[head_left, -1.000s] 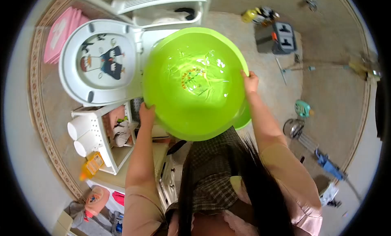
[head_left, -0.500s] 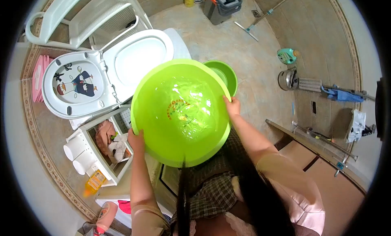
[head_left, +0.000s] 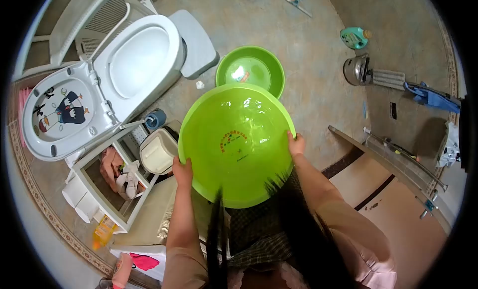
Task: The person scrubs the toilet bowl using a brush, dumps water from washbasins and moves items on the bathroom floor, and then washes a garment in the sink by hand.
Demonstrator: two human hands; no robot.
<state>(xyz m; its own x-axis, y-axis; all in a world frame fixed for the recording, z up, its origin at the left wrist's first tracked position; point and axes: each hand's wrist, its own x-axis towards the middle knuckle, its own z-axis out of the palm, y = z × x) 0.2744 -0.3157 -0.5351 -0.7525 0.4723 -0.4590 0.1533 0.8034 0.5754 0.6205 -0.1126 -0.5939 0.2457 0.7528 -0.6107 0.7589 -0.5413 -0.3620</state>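
A large green basin [head_left: 214, 164] with water in it is held in front of me by both hands. My left hand [head_left: 182, 172] grips its left rim, thumb over the edge, the other fingers hidden beneath. On the right rim my right hand [head_left: 297, 143] is closed in the same way. Red printing shows through the water on the basin's bottom. Just beyond its far rim a smaller green basin [head_left: 275, 72] stands on the floor, partly covered by the large one. Strands of dark hair hang over the near rim.
At left are an open toilet [head_left: 172, 35], a grey step stool [head_left: 201, 52] and a white rack [head_left: 130, 224] holding cloths. A cream bin [head_left: 158, 150] stands near my left hand. A green bottle [head_left: 354, 38] and a metal kettle [head_left: 354, 71] are at right.
The view has shifted, and the smaller basin, stool and cream bin now show more fully. The large basin has moved slightly right and lower in view, still in both hands; its water looks calmer.
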